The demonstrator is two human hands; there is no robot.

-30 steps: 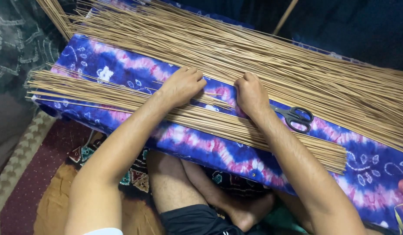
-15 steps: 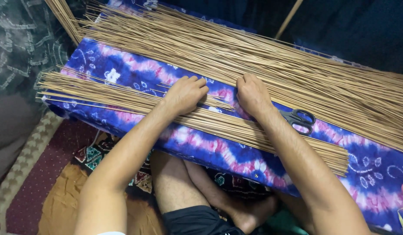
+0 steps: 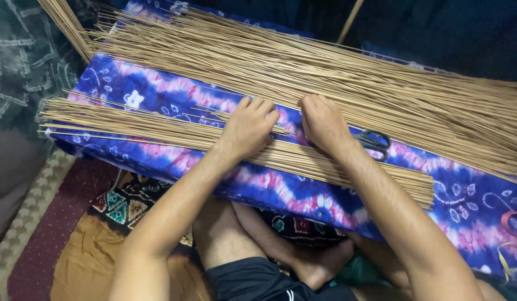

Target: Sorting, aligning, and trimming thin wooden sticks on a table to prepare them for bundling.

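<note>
While both hands, left (image 3: pixel 248 128) and right (image 3: pixel 324 124), press near stick bundle (image 3: pixel 158 131) flat-fingered, scissors (image 3: pixel 373 142) lie half hidden.

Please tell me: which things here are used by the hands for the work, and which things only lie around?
In use:
- left hand, palm down on the near row of thin sticks
- right hand, on the same row
- tie-dyed cloth under the sticks

Lying about:
- scissors, beside the right wrist
- large far pile of sticks
- patterned rug
</note>
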